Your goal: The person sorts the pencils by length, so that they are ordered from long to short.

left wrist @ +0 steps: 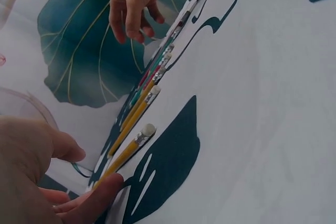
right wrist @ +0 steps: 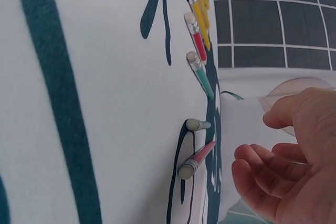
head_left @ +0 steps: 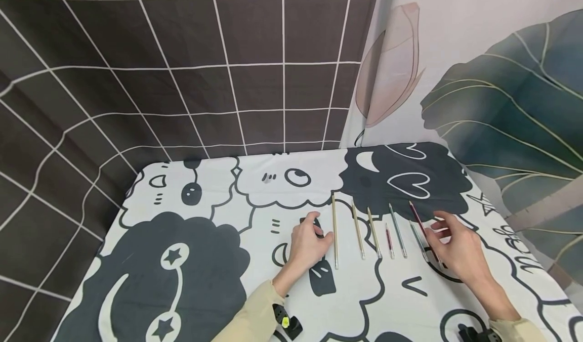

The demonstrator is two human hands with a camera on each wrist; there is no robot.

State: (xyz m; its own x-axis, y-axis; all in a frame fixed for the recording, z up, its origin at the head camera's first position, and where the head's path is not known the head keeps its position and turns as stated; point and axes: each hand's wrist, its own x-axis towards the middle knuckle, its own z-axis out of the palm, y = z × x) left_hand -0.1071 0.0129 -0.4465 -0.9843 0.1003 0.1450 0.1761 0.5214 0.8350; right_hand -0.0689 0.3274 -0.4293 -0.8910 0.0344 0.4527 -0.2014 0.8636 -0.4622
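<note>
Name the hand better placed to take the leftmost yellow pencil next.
Left, most likely. The left hand is empty and close beside that yellow pencil, while the right hand is at the row's other end, near the dark red pencil.

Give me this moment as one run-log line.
left hand: beside leftmost yellow pencil, contact unclear | right hand: empty, beside long red pencil | other pencils: between the hands, on patterned cloth
</note>
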